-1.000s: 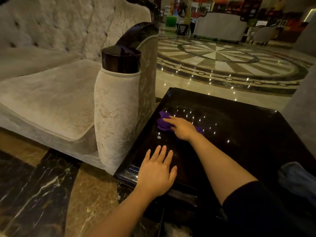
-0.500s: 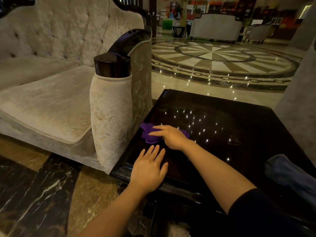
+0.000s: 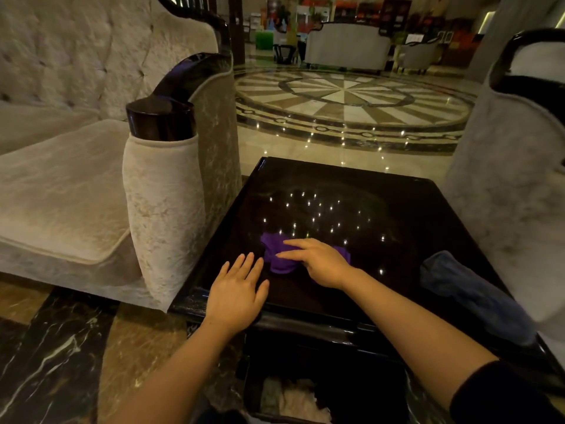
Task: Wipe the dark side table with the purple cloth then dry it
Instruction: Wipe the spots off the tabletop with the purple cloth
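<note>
right hand [image 3: 321,263] spread flat, pressing the purple cloth [image 3: 276,255] onto the near-left part of the dark surface [image 3: 382,209] for wiping. left hand [image 3: 237,293] flat, fingers spread, at the front edge, likely bracing. blue cloth [image 3: 470,289] parked right, probably for drying.

We observe two bare forearms entering from the lower edge of the view, each ending in an uncovered hand: the left hand [image 3: 237,296] and the right hand [image 3: 321,264]. We note no rings, watch, bracelet or glove on either hands or wrists. We record a black sleeve [image 3: 501,393] covering the right arm above the forearm, with a plain edge; the left arm shows no sleeve within the view.
</note>
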### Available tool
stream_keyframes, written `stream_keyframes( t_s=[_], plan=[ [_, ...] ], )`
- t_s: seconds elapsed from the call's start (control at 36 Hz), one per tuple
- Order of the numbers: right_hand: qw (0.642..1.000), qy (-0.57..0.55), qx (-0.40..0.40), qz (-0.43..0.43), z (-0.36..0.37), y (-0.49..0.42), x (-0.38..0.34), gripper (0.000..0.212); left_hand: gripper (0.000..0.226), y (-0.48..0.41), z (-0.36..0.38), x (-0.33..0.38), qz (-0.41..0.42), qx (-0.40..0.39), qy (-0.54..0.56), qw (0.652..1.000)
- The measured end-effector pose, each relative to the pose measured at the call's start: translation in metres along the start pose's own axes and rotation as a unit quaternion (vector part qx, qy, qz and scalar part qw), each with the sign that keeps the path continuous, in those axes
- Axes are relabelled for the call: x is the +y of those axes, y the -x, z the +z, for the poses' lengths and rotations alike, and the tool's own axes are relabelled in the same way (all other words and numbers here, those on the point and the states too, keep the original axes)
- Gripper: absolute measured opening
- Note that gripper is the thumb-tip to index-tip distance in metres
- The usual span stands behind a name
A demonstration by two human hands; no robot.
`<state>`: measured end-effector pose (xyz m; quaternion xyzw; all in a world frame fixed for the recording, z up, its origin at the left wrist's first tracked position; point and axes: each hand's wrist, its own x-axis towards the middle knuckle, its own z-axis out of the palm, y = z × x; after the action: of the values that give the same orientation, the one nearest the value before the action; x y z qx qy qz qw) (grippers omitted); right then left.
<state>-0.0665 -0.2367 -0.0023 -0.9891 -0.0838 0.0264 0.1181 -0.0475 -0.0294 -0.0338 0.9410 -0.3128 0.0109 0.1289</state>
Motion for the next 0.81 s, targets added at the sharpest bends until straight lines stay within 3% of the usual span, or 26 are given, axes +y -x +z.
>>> stream_keyframes(
  t_s=[0.47,0.67,0.81],
  plan=[
    [0.989,-0.009,0.016,-0.145,0.006,0.065,-0.048,0.055,0.054,-0.013,-0.019,-0.043,-0.061,0.01,-0.032,0.998],
    [0.986,-0.1,-0.023,-0.129,-0.005,0.079,-0.051,0.051,0.053,-0.011,-0.021,-0.052,-0.075,-0.008,-0.035,0.997],
    [0.979,-0.183,0.065,-0.056,-0.039,0.08,-0.033,0.044,0.049,-0.021,-0.028,-0.051,-0.072,0.012,-0.046,0.996]
  ],
)
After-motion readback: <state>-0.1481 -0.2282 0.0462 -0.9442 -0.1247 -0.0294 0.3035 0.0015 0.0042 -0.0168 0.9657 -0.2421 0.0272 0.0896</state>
